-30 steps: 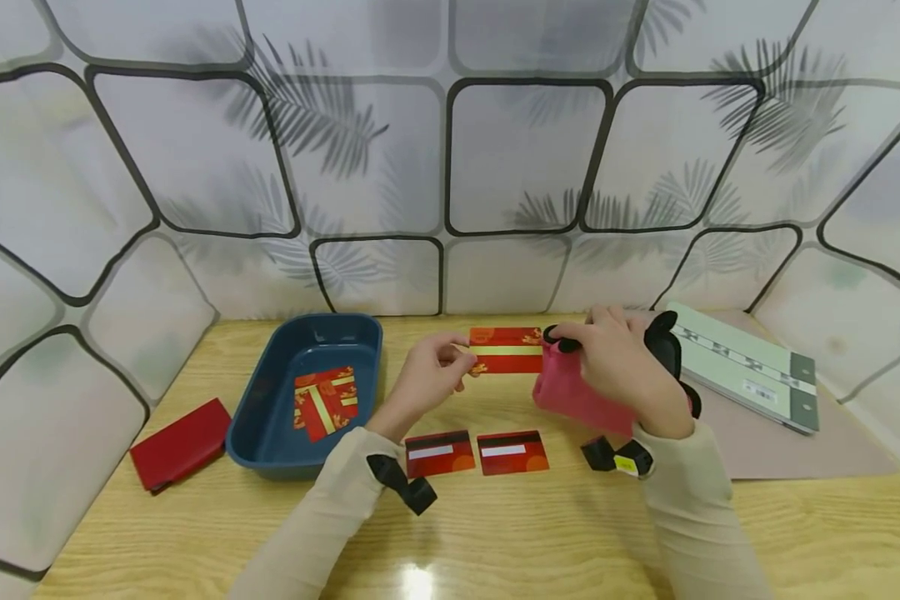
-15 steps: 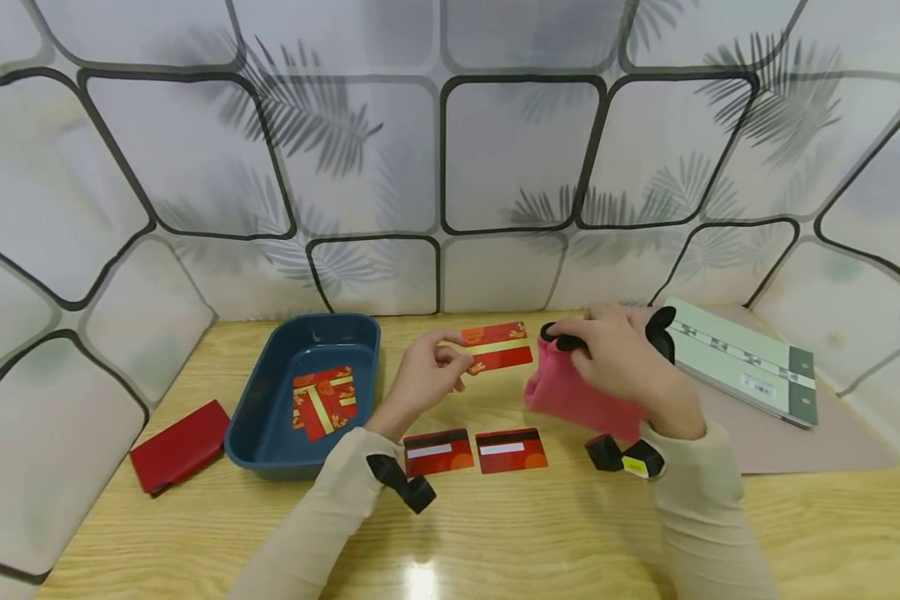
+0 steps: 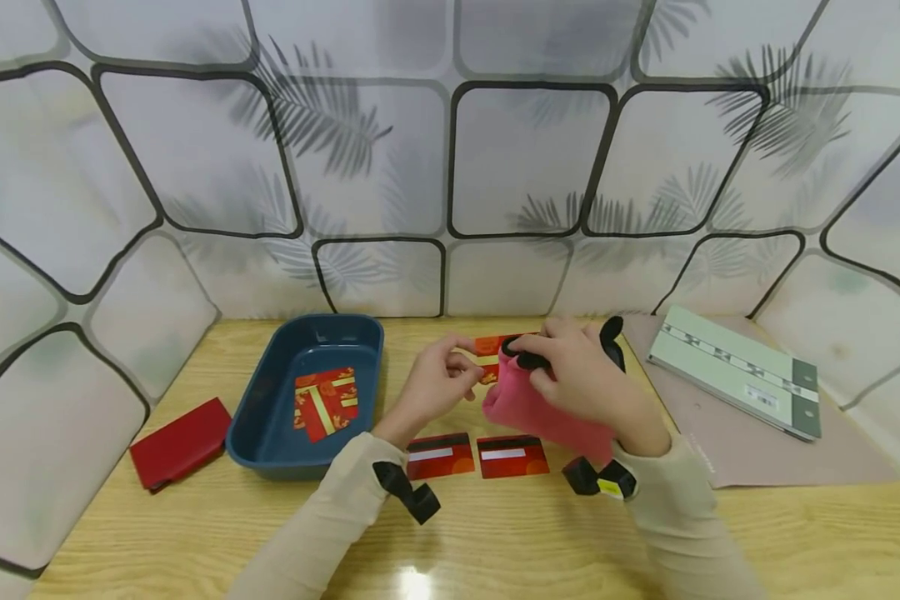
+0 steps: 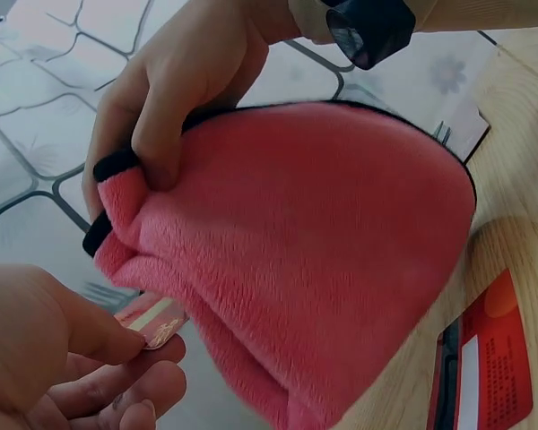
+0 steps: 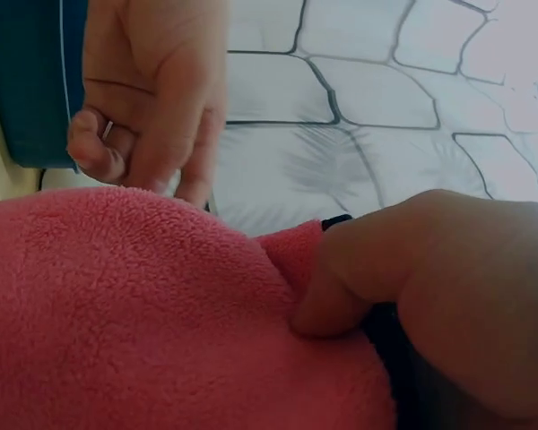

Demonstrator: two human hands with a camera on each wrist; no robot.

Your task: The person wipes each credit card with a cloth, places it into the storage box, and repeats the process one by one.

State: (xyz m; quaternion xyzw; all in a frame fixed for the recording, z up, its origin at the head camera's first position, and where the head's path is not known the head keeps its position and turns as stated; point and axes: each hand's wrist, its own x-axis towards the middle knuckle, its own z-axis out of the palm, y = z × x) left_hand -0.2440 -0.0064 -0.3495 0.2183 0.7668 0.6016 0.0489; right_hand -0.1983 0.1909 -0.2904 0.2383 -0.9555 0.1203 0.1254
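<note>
My left hand (image 3: pixel 437 382) pinches a red card with a gold stripe (image 3: pixel 487 350) by its left end. A pink plush cloth with black edging (image 3: pixel 543 417) overlaps the card's right part in the head view. My right hand (image 3: pixel 581 379) grips this cloth by its folded upper edge. In the left wrist view, the card (image 4: pixel 157 322) sits at the cloth's fold, its far part hidden behind the plush. Two red cards lie below the hands with their dark strips up, the left one (image 3: pixel 441 467) and the right one (image 3: pixel 521 467), side by side on the wooden table.
A blue tray (image 3: pixel 279 379) on the left holds several red and gold cards (image 3: pixel 326 403). Beside it lies a red wallet-like case (image 3: pixel 182 444). At right, a pale green notebook (image 3: pixel 735 367) rests on a pinkish mat (image 3: pixel 765 458). A patterned backdrop (image 3: pixel 528 158) stands behind.
The card was first lifted and tilted a little. Then my right hand brought the cloth leftward, over the card's right part. The left hand keeps its pinch.
</note>
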